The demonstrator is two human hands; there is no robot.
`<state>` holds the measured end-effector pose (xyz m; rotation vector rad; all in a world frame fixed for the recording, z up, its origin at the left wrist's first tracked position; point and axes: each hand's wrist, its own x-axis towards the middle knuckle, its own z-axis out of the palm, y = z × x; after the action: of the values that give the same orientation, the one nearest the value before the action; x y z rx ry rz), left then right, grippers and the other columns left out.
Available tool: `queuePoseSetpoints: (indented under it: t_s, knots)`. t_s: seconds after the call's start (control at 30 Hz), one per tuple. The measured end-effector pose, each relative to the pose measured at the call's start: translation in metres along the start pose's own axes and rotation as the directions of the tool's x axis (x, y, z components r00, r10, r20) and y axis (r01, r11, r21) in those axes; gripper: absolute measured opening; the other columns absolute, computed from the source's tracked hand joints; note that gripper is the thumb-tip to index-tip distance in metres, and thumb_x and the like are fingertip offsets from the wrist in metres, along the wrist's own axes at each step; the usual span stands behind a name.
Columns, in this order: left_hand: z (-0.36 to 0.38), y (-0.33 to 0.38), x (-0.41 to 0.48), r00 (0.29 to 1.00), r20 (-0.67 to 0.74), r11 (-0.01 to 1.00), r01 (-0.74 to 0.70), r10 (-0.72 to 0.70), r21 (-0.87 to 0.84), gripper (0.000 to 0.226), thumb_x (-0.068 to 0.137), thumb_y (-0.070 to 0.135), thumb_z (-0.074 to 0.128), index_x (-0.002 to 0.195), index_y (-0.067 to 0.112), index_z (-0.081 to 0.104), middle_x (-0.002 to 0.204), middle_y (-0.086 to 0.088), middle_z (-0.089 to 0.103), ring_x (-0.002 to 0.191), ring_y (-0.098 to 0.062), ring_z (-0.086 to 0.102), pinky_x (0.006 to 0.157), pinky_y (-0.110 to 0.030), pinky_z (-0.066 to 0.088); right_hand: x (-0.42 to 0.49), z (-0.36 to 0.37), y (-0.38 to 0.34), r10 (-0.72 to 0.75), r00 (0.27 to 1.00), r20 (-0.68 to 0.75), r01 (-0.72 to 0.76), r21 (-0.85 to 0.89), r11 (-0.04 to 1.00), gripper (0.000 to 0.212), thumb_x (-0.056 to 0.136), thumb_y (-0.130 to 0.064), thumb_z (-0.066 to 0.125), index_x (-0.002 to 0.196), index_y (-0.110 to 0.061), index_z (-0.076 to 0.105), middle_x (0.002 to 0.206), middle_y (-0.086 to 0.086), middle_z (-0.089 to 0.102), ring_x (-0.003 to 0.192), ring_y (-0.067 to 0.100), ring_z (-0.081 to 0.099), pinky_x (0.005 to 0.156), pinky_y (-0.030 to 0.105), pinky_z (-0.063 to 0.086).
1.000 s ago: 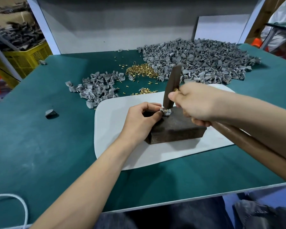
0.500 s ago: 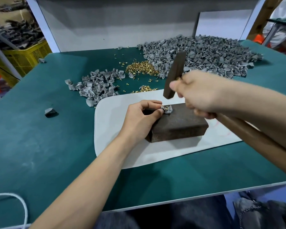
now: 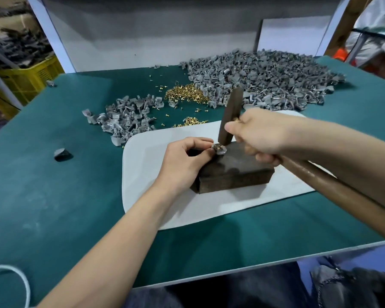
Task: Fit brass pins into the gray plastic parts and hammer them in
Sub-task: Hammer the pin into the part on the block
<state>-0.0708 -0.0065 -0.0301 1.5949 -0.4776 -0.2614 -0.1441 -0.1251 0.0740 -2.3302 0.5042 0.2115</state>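
Gray plastic part [image 3: 219, 149] in pinching left hand [image 3: 183, 162], hammer [image 3: 230, 114] in fisted right hand [image 3: 261, 134]

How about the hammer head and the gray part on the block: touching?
Touching. The head view shows the lower face of the hammer head meeting the gray part, no gap, while the left hand pinches it.

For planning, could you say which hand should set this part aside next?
Probably left: the left hand pinches the gray part; the right hand grips the hammer.

Teal table [image 3: 53, 196], brass pins [image 3: 187, 95]
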Motion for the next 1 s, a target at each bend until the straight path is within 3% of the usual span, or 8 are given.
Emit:
queuePoseSetpoints:
  t_s: [0.17,0.37,0.6,0.67,0.73,0.77,0.9,1.0]
  knots:
    - [-0.001,0.0,0.001,1.0,-0.001,1.0,-0.004,0.004,0.026,0.011,0.083,0.003,0.068,0.079,0.013,0.07,0.094,0.007,0.07,0.083,-0.001,0.063,0.081,-0.013,0.047,0.017,-0.038,0.014,-0.003,0.994,-0.107,0.04,0.346,0.937,0.033,0.101,-0.037,0.037,0.078,-0.013,0.041,0.035,-0.005,0.035,0.025,0.008,0.031,0.031,0.011,0.026]
    - [0.0,0.001,-0.001,1.0,-0.013,1.0,0.009,-0.009,0.022,0.005,0.084,0.009,0.068,0.081,0.011,0.071,0.094,0.007,0.07,0.082,0.003,0.062,0.076,-0.008,0.045,0.065,-0.047,0.066,0.329,0.944,-0.035,-0.291,0.384,0.876,0.043,0.101,-0.041,0.03,0.072,-0.012,0.041,0.029,-0.005,0.034,0.022,0.007,0.03,0.032,0.006,0.025]
    - [0.0,0.002,0.0,0.999,-0.011,0.999,0.031,-0.031,0.007,0.011,0.085,0.013,0.068,0.074,0.014,0.071,0.093,0.01,0.071,0.08,0.006,0.062,0.073,-0.007,0.044,0.087,-0.033,0.09,0.382,0.923,-0.041,-0.335,0.399,0.853,0.043,0.098,-0.036,0.045,0.07,-0.004,0.046,0.045,0.009,0.046,0.031,0.018,0.044,0.038,0.022,0.043]
    - [0.0,0.002,0.0,1.0,-0.008,0.999,0.03,-0.03,0.013,0.011,0.085,0.013,0.068,0.074,0.015,0.07,0.092,0.01,0.071,0.079,0.006,0.062,0.073,-0.008,0.044,0.087,-0.035,0.085,0.31,0.929,-0.201,-0.306,0.052,0.951,0.049,0.096,-0.04,0.048,0.07,0.001,0.05,0.054,0.014,0.052,0.048,0.026,0.055,0.054,0.033,0.051]
    - [0.0,0.003,-0.001,1.0,-0.02,1.0,0.006,-0.005,0.03,0.011,0.085,0.012,0.068,0.075,0.015,0.07,0.092,0.009,0.071,0.08,0.004,0.062,0.074,-0.009,0.045,0.082,-0.041,0.075,0.065,0.911,-0.407,-0.27,-0.471,0.84,0.048,0.091,-0.043,0.054,0.065,-0.004,0.051,0.062,0.012,0.052,0.068,0.031,0.057,0.066,0.035,0.048]
    - [0.0,0.003,-0.002,0.999,-0.035,0.998,-0.025,0.027,0.062,0.01,0.085,0.012,0.068,0.075,0.016,0.069,0.092,0.008,0.071,0.082,0.002,0.063,0.077,-0.011,0.046,0.077,-0.044,0.067,-0.046,0.895,-0.444,-0.227,-0.54,0.81,0.043,0.089,-0.04,0.058,0.064,-0.006,0.051,0.064,0.011,0.051,0.071,0.032,0.056,0.067,0.034,0.047]
    - [0.0,0.004,-0.004,0.975,-0.078,0.949,-0.185,0.21,0.255,0.01,0.083,0.01,0.068,0.077,0.018,0.067,0.087,0.008,0.071,0.084,-0.005,0.064,0.084,-0.018,0.048,0.055,-0.03,0.026,-0.279,0.949,-0.145,0.244,-0.216,0.945,0.014,0.084,-0.012,0.066,0.071,-0.011,0.068,0.063,0.007,0.068,0.051,0.016,0.067,0.049,0.026,0.055]
    - [0.0,0.006,-0.004,0.974,-0.08,0.946,-0.182,0.21,0.269,0.011,0.082,0.008,0.069,0.078,0.018,0.067,0.08,0.009,0.069,0.079,-0.005,0.063,0.084,-0.023,0.049,0.046,-0.005,0.009,-0.341,0.94,0.024,0.34,-0.18,0.923,0.009,0.082,-0.005,0.067,0.073,-0.007,0.07,0.06,0.007,0.068,0.053,0.015,0.069,0.055,0.028,0.059]
